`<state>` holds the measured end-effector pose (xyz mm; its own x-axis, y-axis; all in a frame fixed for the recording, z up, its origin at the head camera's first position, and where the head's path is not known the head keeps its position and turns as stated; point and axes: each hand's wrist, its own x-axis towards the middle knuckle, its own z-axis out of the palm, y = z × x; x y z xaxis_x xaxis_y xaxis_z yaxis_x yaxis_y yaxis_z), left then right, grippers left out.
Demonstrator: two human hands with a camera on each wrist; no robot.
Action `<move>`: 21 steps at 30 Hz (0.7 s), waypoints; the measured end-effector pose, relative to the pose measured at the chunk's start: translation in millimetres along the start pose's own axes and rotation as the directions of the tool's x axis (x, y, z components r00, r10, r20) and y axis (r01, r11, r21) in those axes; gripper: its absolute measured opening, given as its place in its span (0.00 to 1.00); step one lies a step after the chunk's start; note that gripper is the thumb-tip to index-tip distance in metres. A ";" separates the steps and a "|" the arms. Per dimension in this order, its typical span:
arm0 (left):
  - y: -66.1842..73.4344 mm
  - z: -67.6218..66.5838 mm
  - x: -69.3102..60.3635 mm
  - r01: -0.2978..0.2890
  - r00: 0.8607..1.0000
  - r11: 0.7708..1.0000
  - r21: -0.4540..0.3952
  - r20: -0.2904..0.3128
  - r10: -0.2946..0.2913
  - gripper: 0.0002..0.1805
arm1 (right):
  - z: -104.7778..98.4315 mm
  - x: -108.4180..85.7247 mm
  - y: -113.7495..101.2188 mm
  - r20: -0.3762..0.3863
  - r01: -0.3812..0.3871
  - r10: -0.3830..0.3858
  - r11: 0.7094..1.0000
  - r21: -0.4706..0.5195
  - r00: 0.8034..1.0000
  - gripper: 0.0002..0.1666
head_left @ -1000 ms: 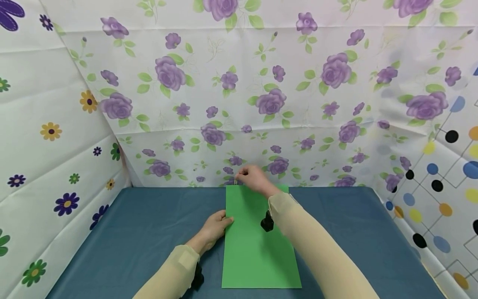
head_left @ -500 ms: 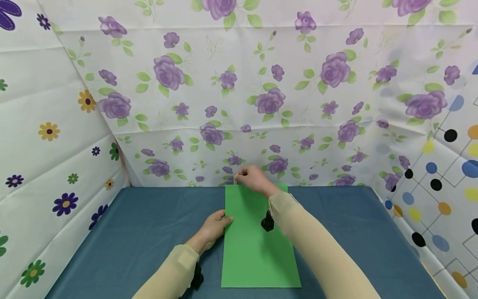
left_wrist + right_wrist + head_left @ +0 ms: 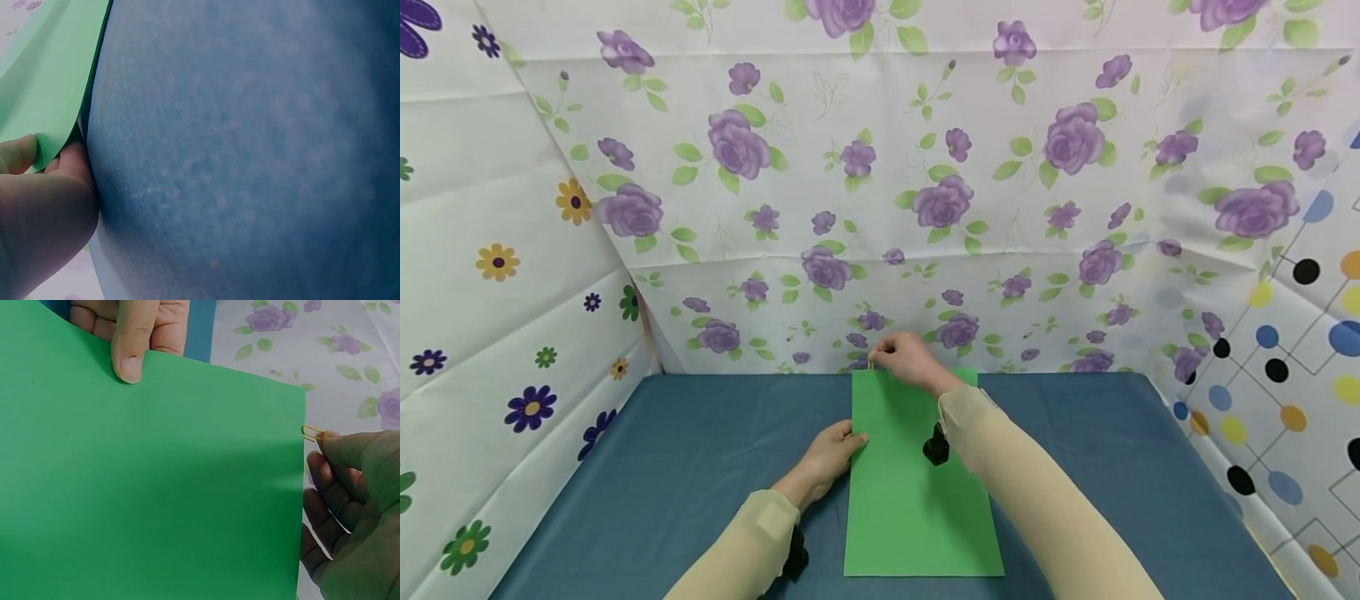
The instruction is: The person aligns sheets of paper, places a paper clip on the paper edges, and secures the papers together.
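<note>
The right hand's grip [image 3: 375, 512], in the right wrist view, pinches a yellow paper clip [image 3: 313, 432]; the clip's loop meets the short edge of a green sheet [image 3: 162, 487] near one corner. The left hand's grip [image 3: 134, 331] holds the adjoining edge, thumb on top.

In the left wrist view, that thumb presses the sheet's edge with fingers behind it, beside a blurred blue surface.

In the head view, the sheet is over the blue counter [image 3: 730, 442], the clip at its far left corner, before a flowered cloth [image 3: 880, 217].

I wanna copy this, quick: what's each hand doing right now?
Left hand: holding the green sheet by its edge.
Right hand: pinching the clip.
</note>
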<state>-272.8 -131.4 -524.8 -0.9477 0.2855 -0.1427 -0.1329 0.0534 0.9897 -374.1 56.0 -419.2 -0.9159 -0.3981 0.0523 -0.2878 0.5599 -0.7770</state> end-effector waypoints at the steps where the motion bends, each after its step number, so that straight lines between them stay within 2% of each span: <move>1: 0.0 0.1 0.2 0.001 1.000 1.000 -0.001 0.001 -0.001 0.22 | 0.1 0.0 -0.2 0.000 0.000 0.000 1.000 -0.004 1.000 0.16; 7: -1.0 0.2 1.4 0.004 1.000 1.000 -0.008 0.004 -0.004 0.22 | 0.3 -0.6 -0.3 -0.001 0.001 -0.001 1.000 -0.018 1.000 0.13; 21: -1.4 -0.2 0.8 0.003 1.000 1.000 -0.003 0.009 -0.003 0.23 | 4.2 0.8 3.4 0.017 -0.005 0.006 0.999 -0.053 1.000 0.16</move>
<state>-273.4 -131.4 -526.3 -0.9447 0.2939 -0.1457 -0.1365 0.0516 0.9893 -374.6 54.5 -424.4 -0.9129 -0.4065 0.0371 -0.2972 0.5996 -0.7431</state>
